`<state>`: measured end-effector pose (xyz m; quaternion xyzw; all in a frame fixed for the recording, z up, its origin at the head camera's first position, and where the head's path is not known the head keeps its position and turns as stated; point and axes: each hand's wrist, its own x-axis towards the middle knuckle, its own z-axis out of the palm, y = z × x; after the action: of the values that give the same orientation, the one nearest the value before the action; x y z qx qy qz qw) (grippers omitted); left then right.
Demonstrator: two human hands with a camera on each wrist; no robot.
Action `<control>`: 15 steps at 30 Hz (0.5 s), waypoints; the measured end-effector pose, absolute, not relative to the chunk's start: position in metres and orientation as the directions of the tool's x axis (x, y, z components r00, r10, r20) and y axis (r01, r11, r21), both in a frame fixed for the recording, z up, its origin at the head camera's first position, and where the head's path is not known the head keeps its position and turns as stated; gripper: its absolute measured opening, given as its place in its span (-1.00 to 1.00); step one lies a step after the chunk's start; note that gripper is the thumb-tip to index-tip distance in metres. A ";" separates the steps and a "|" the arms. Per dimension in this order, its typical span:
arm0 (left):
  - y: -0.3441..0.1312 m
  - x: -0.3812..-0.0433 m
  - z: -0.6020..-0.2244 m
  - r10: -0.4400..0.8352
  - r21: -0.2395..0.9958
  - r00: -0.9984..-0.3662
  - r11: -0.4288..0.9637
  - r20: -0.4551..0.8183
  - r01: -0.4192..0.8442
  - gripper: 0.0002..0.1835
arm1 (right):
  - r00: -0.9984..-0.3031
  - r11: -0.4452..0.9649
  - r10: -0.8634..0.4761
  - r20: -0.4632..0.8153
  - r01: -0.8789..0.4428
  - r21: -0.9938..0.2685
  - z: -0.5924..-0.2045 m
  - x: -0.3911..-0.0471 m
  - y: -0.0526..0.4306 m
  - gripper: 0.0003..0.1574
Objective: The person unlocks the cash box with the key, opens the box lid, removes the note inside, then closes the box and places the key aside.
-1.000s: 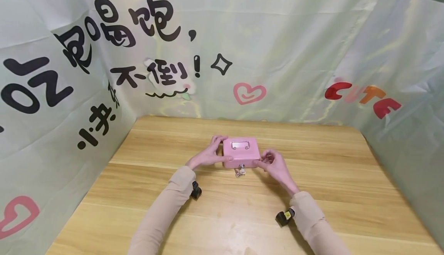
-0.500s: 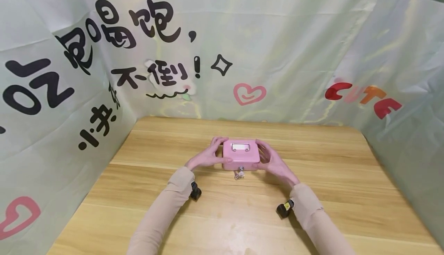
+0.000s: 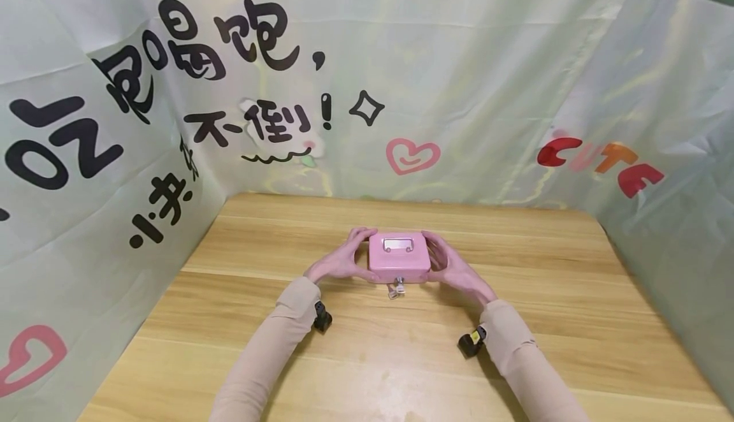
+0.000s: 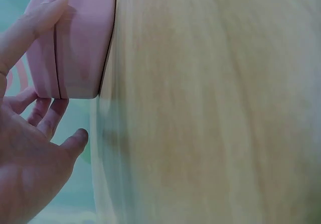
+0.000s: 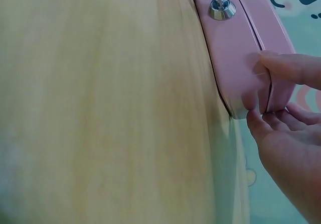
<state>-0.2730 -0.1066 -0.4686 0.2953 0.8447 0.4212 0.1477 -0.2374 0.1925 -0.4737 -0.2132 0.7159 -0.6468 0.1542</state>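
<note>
A small pink cash box (image 3: 399,261) sits on the wooden table with its lid down. On top lies a metal carry handle (image 3: 398,249). A silver lock (image 5: 222,9) is set in the front face, a key in it, and a second key (image 3: 392,292) dangles from the ring. My left hand (image 3: 344,261) grips the box's left end, thumb on the front and fingers round the far side. At the opposite end my right hand (image 3: 459,274) holds it likewise, its thumb (image 5: 288,67) at the seam between lid and body.
The wooden table (image 3: 378,358) extends around the box on all sides. Printed fabric (image 3: 476,90) hangs behind the table and along its left and right. A small black camera (image 3: 322,317) is strapped at each wrist.
My right hand has gone from the box's front right corner to a full hold on its right end. The box has shifted slightly toward me. My left thumb has slid down the front.
</note>
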 end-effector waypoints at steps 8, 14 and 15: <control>-0.108 -0.272 -0.470 0.605 0.803 -0.796 0.467 0.015 0.369 0.21 | -0.862 0.078 -0.504 0.051 -0.104 -0.992 -0.475 -0.239 0.195 0.28; -0.109 -0.273 -0.471 0.598 0.858 -0.801 0.394 0.033 0.330 0.16 | -0.861 0.071 -0.505 0.061 -0.112 -0.991 -0.475 -0.239 0.196 0.26; -0.109 -0.273 -0.471 0.600 0.872 -0.799 0.371 0.036 0.318 0.14 | -0.861 0.067 -0.505 0.064 -0.112 -0.991 -0.475 -0.240 0.197 0.25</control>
<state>-0.2732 -0.1094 -0.4713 0.2817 0.8151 0.4849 0.1457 -0.2396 0.1967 -0.4746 -0.2162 0.7144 -0.6480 0.1516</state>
